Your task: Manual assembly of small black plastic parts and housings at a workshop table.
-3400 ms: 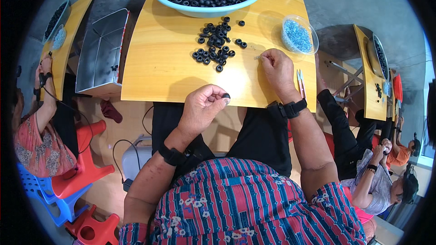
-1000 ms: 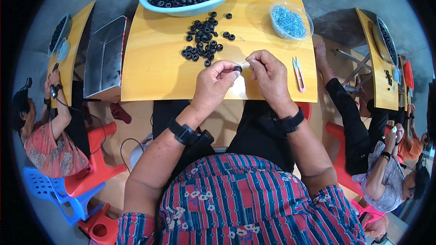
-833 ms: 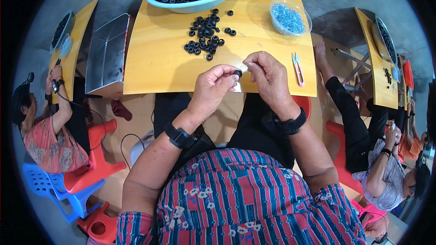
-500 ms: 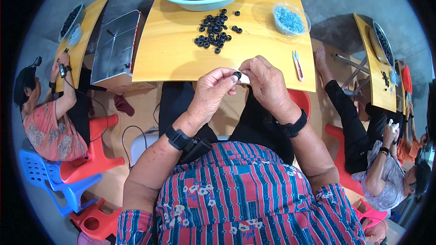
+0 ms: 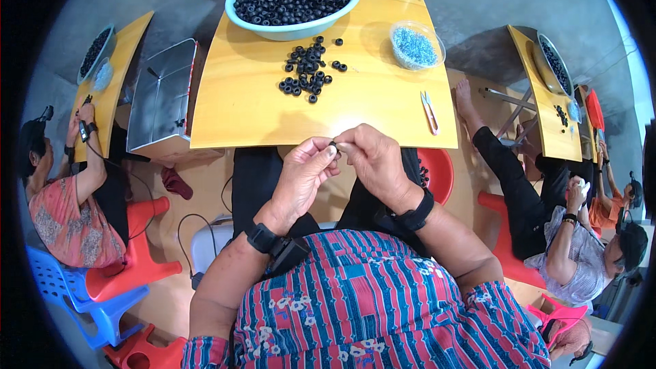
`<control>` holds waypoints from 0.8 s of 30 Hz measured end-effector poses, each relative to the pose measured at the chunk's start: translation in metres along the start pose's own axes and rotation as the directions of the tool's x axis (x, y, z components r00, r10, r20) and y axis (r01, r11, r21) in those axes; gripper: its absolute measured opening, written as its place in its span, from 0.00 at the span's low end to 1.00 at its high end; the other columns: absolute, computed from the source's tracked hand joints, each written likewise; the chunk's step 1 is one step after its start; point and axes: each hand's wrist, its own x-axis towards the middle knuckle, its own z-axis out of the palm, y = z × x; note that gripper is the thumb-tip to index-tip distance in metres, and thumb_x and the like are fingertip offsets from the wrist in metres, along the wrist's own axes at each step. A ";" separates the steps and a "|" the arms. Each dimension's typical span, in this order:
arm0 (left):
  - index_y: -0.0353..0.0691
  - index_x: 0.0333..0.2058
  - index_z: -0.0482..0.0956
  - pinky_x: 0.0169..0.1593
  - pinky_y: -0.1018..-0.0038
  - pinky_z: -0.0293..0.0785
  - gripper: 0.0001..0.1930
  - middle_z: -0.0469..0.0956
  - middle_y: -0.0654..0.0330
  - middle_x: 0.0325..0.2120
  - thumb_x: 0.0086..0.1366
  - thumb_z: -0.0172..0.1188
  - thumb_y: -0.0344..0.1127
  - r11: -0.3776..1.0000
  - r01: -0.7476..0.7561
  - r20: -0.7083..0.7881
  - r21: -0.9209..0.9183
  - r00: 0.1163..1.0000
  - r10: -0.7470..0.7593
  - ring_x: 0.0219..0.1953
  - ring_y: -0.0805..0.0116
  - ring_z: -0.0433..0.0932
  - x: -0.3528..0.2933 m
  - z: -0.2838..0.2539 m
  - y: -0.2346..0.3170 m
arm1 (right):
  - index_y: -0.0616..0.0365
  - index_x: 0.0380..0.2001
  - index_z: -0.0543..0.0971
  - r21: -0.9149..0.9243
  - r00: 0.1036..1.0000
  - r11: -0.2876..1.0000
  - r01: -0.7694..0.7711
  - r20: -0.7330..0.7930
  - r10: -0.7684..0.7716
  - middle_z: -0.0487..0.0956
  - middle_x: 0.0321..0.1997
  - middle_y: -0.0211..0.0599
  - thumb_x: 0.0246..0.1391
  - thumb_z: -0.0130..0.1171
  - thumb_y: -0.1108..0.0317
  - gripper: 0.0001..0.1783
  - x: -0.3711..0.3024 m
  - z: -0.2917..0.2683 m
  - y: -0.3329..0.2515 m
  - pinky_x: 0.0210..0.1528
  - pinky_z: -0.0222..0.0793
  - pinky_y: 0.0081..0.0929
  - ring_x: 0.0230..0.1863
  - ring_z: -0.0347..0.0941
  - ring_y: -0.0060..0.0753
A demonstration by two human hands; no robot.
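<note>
Left hand [image 5: 301,172] and right hand [image 5: 374,164] meet at a black ring [image 5: 334,143], centre frame.
Left thumb and finger pinch it; the right's press together, their hold unclear. Beyond: thread snips [image 5: 432,121], right of centre; loose black rings [image 5: 309,67], upper centre.

1. The head view comes from the left one of two fisheye cameras on the person's head, upright and unmirrored.
2. It looks steeply down and forward over the striped floral shirt [image 5: 383,301], which fills the lower middle at close range; the forearms [image 5: 232,266] enter from below.
3. The left hand [image 5: 301,176] and right hand [image 5: 374,164] sit near the frame's centre.
4. Beyond them, the yellow surface [image 5: 253,116] spans the upper middle, up to the light-blue basin [image 5: 295,34].
5. The wide lens also catches neighbouring work tables at far left [image 5: 126,48] and far right, with black corners.
</note>
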 end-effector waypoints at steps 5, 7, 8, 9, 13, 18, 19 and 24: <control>0.39 0.42 0.75 0.42 0.77 0.73 0.07 0.76 0.64 0.33 0.67 0.55 0.33 0.998 0.045 -0.041 -0.053 0.998 -0.047 0.33 0.78 0.73 0.001 -0.004 0.000 | 0.55 0.40 0.78 -0.081 0.981 0.978 0.193 0.022 -0.192 0.74 0.30 0.40 0.44 0.63 0.75 0.16 0.002 0.000 -0.001 0.31 0.70 0.29 0.30 0.74 0.42; 0.39 0.41 0.75 0.41 0.77 0.73 0.07 0.77 0.64 0.33 0.66 0.55 0.33 0.999 0.051 -0.043 0.010 0.998 -0.050 0.32 0.78 0.73 0.004 -0.004 0.004 | 0.54 0.41 0.78 -0.092 0.982 0.979 0.183 0.072 -0.176 0.74 0.30 0.39 0.44 0.63 0.75 0.17 0.002 -0.006 0.002 0.30 0.69 0.29 0.29 0.74 0.42; 0.38 0.41 0.74 0.41 0.77 0.73 0.07 0.77 0.64 0.32 0.66 0.55 0.33 0.995 0.064 -0.041 0.074 0.997 -0.061 0.32 0.78 0.73 0.006 -0.005 0.007 | 0.52 0.43 0.78 -0.109 0.981 0.980 0.168 0.115 -0.155 0.74 0.30 0.39 0.44 0.62 0.75 0.19 0.003 -0.008 0.002 0.30 0.69 0.29 0.28 0.73 0.41; 0.36 0.41 0.75 0.39 0.79 0.73 0.07 0.76 0.64 0.31 0.66 0.56 0.32 0.983 0.060 -0.032 0.171 0.998 -0.056 0.31 0.79 0.73 0.007 -0.006 0.011 | 0.52 0.43 0.79 -0.118 0.982 0.982 0.148 0.134 -0.132 0.74 0.28 0.39 0.45 0.61 0.76 0.18 0.005 -0.010 0.001 0.29 0.68 0.29 0.27 0.72 0.40; 0.38 0.38 0.76 0.39 0.86 0.68 0.05 0.75 0.71 0.30 0.64 0.57 0.29 0.943 -0.036 0.025 0.331 0.999 0.029 0.32 0.86 0.71 0.013 -0.005 0.020 | 0.55 0.38 0.81 0.016 0.982 0.997 0.080 0.171 -0.081 0.74 0.24 0.41 0.44 0.59 0.78 0.15 0.024 -0.014 0.004 0.30 0.68 0.30 0.27 0.72 0.42; 0.32 0.39 0.76 0.41 0.83 0.70 0.07 0.75 0.66 0.32 0.62 0.57 0.24 0.880 -0.148 0.003 0.451 0.986 0.164 0.35 0.82 0.72 0.025 -0.011 0.017 | 0.58 0.35 0.81 -0.237 0.995 0.967 0.089 0.069 -0.074 0.75 0.26 0.42 0.45 0.57 0.76 0.11 0.077 -0.022 0.026 0.33 0.69 0.34 0.29 0.73 0.46; 0.32 0.39 0.76 0.41 0.83 0.70 0.07 0.75 0.66 0.32 0.62 0.57 0.24 0.883 -0.144 0.001 0.447 0.987 0.160 0.35 0.82 0.72 0.026 -0.011 0.015 | 0.58 0.33 0.80 -0.339 0.992 0.933 0.121 0.019 -0.122 0.76 0.27 0.42 0.46 0.57 0.76 0.09 0.088 -0.023 0.030 0.35 0.69 0.37 0.31 0.73 0.47; 0.34 0.39 0.76 0.43 0.83 0.69 0.07 0.77 0.67 0.34 0.62 0.57 0.27 0.891 -0.131 0.024 0.435 0.991 0.134 0.38 0.83 0.73 0.027 -0.014 0.011 | 0.58 0.30 0.80 -0.485 0.983 0.858 0.166 0.013 -0.183 0.76 0.30 0.41 0.43 0.57 0.76 0.08 0.129 -0.012 0.051 0.41 0.68 0.41 0.38 0.71 0.48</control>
